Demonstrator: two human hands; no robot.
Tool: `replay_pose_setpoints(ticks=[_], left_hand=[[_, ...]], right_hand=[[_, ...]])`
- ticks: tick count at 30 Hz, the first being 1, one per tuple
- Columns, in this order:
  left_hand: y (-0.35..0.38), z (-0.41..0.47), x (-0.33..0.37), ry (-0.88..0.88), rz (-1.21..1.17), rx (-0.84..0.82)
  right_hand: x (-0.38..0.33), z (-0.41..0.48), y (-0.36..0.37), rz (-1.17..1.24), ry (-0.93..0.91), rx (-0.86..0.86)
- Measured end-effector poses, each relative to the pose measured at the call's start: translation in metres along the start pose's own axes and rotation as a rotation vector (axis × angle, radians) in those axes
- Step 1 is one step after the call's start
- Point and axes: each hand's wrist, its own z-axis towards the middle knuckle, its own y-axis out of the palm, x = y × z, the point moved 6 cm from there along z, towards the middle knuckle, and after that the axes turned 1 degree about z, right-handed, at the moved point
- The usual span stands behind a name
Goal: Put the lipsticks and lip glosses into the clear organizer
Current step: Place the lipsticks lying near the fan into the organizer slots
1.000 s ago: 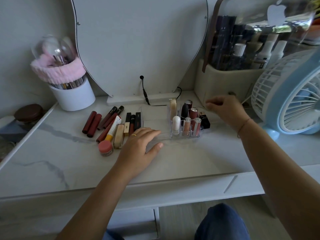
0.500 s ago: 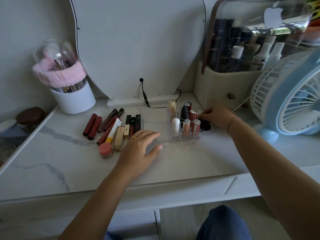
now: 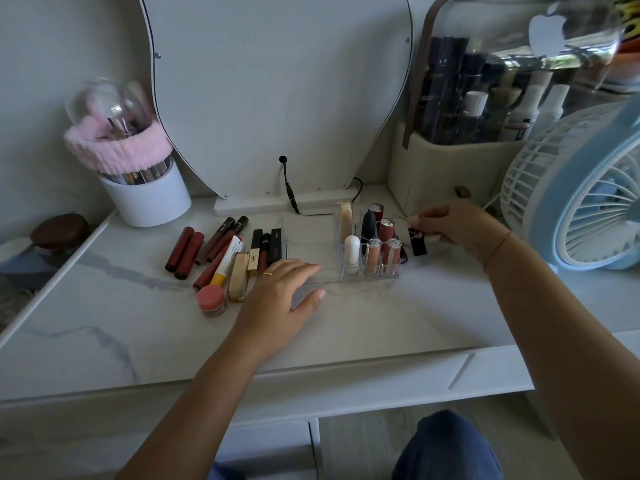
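The clear organizer (image 3: 311, 252) sits mid-table, its right cells holding several upright lipsticks and glosses (image 3: 374, 252). My left hand (image 3: 280, 299) lies flat, fingers apart, against the organizer's front left edge. My right hand (image 3: 457, 226) is at the organizer's right end, fingers closed on a black square lipstick (image 3: 417, 242) that stands on the table just outside it. Left of the organizer lie several loose tubes: two dark red ones (image 3: 183, 252), red glosses (image 3: 221, 242), black and gold lipsticks (image 3: 265, 249), a gold one (image 3: 239, 277) and a pink jar (image 3: 212, 299).
A white brush cup (image 3: 145, 199) with a pink band stands back left. A mirror base and cable (image 3: 289, 195) are behind the organizer. A beige cosmetics case (image 3: 443, 174) and a blue fan (image 3: 581, 195) stand at the right. A brown-lidded jar (image 3: 59, 232) sits far left.
My right hand has come down from near the beige case to the organizer's right end and closed on the black lipstick. The left hand has stayed put.
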Motion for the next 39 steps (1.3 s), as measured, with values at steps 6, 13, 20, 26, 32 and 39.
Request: replay_pose_setpoints(ticks=[6,13,20,26,32,39], left_hand=[[0.000,0.000,-0.001,-0.003,-0.010,0.002],[-0.001,0.000,0.001,-0.003,-0.032,0.020],[0.000,0.000,-0.001,-0.012,-0.038,0.020],[0.000,0.000,-0.001,-0.012,-0.035,0.021],[-0.001,-0.001,0.001,-0.009,-0.031,0.016],[-0.011,0.000,0.007,0.011,-0.077,0.084]], right_hand=[[-0.066,-0.030,-0.018,0.123,-0.286,0.214],[-0.107,-0.037,0.033,0.069,-0.442,0.062],[-0.098,-0.025,0.063,-0.328,-0.507,0.013],[-0.096,-0.025,0.064,-0.449,-0.541,0.003],[-0.085,-0.026,0.029,-0.208,-0.505,0.084],[0.003,0.002,0.016,0.022,-0.086,0.159]])
